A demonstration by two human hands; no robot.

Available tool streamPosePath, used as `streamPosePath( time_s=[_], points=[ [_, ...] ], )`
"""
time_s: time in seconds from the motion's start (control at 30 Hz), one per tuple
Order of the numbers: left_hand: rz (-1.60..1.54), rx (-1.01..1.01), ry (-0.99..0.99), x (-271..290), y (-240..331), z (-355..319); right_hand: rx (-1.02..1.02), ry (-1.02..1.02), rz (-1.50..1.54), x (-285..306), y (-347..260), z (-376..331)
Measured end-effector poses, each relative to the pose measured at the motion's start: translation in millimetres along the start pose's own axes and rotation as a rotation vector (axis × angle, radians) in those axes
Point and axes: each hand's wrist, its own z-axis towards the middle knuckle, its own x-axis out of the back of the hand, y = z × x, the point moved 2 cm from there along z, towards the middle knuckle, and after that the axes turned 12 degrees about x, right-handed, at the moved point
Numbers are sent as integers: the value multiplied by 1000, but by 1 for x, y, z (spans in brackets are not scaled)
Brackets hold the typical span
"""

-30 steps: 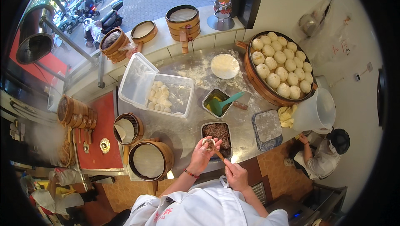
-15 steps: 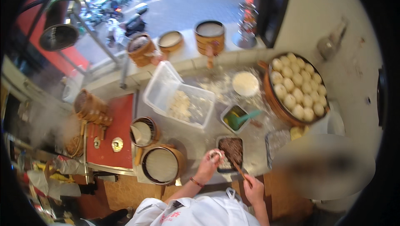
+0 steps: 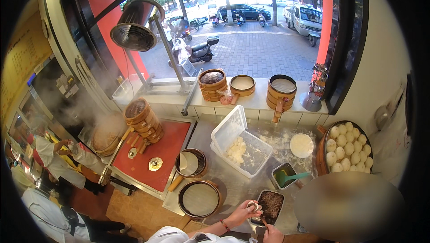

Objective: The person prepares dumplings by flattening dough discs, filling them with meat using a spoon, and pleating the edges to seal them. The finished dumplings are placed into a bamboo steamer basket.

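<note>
My left hand (image 3: 241, 212) is closed around a small white dough wrapper (image 3: 253, 205) with some dark filling in it. It hovers at the left edge of a metal tray (image 3: 282, 198) of dark brown minced filling (image 3: 270, 203). Low in the picture, my right hand (image 3: 273, 234) grips a thin wooden spatula (image 3: 264, 220) whose tip reaches the tray's near side. Just beyond the tray stands a metal container (image 3: 276, 181) of green-yellow liquid with a teal brush or spatula (image 3: 294, 177) leaning in it.
A plastic box (image 3: 259, 164) holds dough pieces. Bamboo steamers (image 3: 200, 197) stand to its left, others (image 3: 281, 95) on the sill. Round white buns (image 3: 349, 148) fill a large steamer at right. A blurred disc hides the lower right. Other people (image 3: 53, 218) stand at left; steam rises there.
The view has tilted up and turned left, so the scene sits lower and further right. My left hand still holds the wrapper, my right hand the spatula by the filling.
</note>
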Motion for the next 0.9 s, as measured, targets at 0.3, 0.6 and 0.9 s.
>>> streamPosePath(
  time_s=[0.3,0.6,0.9],
  points=[
    [-150,45,-30,5,-7,9,-9,-56,8,6,-10,7],
    [-30,25,-7,2,-9,0,137,97,-50,30,-34,14],
    [-94,-10,-102,-4,-18,3,283,412,320,48,-60,72]
  ],
)
